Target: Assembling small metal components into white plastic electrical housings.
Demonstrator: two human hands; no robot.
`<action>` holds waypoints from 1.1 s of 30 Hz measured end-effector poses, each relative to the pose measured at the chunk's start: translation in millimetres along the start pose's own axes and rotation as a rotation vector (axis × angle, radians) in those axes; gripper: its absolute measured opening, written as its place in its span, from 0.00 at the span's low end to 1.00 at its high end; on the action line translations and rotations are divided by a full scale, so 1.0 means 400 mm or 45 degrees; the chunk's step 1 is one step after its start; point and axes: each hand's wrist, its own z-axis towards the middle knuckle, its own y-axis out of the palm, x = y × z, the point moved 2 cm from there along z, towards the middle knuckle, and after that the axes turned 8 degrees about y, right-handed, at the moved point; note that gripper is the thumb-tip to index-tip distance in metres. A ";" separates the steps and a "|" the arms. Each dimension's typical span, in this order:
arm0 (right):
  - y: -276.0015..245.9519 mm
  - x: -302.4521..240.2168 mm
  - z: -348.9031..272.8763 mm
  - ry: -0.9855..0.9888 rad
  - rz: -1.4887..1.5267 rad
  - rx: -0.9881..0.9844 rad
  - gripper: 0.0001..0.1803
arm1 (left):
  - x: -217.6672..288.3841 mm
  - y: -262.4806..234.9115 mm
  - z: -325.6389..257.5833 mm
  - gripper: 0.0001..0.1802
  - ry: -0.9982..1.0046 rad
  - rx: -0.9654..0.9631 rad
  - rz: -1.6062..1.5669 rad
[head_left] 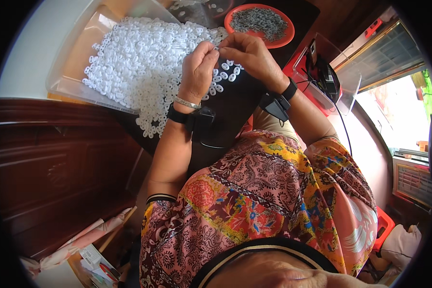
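Note:
My left hand [200,67] and my right hand [251,54] meet at the far edge of a heap of small white oval plastic pieces with two holes [139,57]. The fingertips of both are pinched close together. Whatever lies between them is too small to make out. Below the hands, several loose white pieces [219,88] lie spread on the dark table [225,117]. To the right of my right hand stands a round red bowl [289,37] filled with small thin grey metal parts [259,23].
The heap spills out of a see-through plastic bin [62,72] at the left. Behind the hands is another see-through container [201,14]. On the right, a see-through box [348,81] holds black devices with a cable. A dark carved wooden panel [57,168] borders the left.

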 end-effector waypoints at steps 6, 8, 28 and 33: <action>-0.015 -0.022 -0.013 0.062 -0.082 -0.070 0.07 | 0.011 0.008 -0.006 0.10 -0.014 -0.068 -0.031; -0.019 -0.016 -0.009 -0.028 -0.143 -0.126 0.07 | 0.003 0.005 -0.006 0.11 -0.092 -0.088 -0.098; -0.262 0.144 0.211 -0.371 -1.625 -0.037 0.13 | -0.030 -0.047 0.010 0.10 -0.229 0.213 -0.234; -0.244 0.115 0.194 -0.255 -1.634 -0.069 0.08 | -0.021 -0.052 0.006 0.11 -0.234 0.205 -0.185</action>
